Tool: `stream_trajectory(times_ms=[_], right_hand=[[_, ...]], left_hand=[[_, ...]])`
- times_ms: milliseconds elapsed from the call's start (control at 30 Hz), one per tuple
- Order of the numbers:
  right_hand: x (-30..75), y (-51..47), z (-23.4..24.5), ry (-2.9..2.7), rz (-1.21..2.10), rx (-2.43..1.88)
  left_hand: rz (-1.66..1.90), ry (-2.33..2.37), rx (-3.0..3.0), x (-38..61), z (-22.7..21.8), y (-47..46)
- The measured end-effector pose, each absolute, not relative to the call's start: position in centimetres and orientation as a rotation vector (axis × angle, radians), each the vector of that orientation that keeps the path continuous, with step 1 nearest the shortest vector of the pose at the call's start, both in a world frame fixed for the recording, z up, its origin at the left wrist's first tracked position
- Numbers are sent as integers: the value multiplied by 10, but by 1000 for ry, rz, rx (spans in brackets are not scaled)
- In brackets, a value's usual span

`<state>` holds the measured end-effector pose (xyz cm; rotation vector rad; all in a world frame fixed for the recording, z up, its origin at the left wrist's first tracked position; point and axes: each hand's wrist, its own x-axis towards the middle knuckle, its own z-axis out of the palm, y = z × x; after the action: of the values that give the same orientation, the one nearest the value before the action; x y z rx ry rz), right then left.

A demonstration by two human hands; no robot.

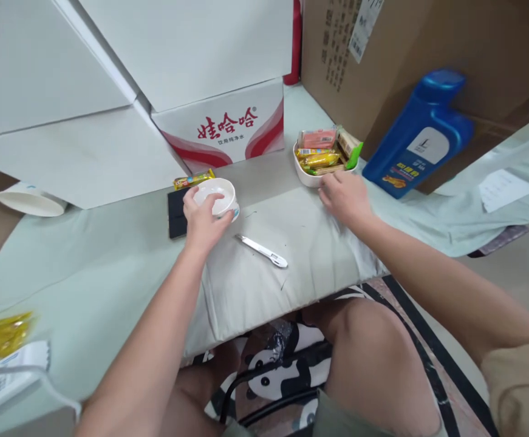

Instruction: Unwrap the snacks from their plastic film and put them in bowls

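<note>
My left hand (201, 220) grips the rim of a small white bowl (222, 194) that is tilted on the cloth-covered table (109, 255). My right hand (344, 195) lies on the cloth with its fingers curled, just in front of a white bowl full of wrapped snacks (323, 159); whether it holds anything is hidden. A white-handled knife (262, 250) lies on the cloth between my hands. A yellow snack packet (194, 179) and a black flat object (177, 212) sit just behind and left of the small bowl.
A white carton with red print (228, 127) and larger white boxes stand at the back. A blue jug (421, 133) leans on a brown cardboard box (428, 54) at right. A white roll (30, 200) lies far left, a yellow wrapper (0, 332) near left.
</note>
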<state>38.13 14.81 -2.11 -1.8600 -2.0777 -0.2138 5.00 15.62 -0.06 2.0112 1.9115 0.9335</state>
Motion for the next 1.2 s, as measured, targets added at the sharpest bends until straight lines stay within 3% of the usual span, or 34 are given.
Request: stream_trajectory(times_ms=[233,600,833,1000,1200], right_hand=[[389,174,-24,-1993,50,-2224],[371,338,-24,-2084,383,-2112],[365,205,-45,-2169,330,-1634],[374,123,-49,-2297,391,-1347],[392,97,-36,-2277,312,-1601]], left_hand=[[975,1682,2117,77,-9,181],[906,1486,2322,104,-23,210],[873,1636,2297,120,-13,201],[877,1278,2191,156,-7,200],[846,1215,2018,160,5,177]])
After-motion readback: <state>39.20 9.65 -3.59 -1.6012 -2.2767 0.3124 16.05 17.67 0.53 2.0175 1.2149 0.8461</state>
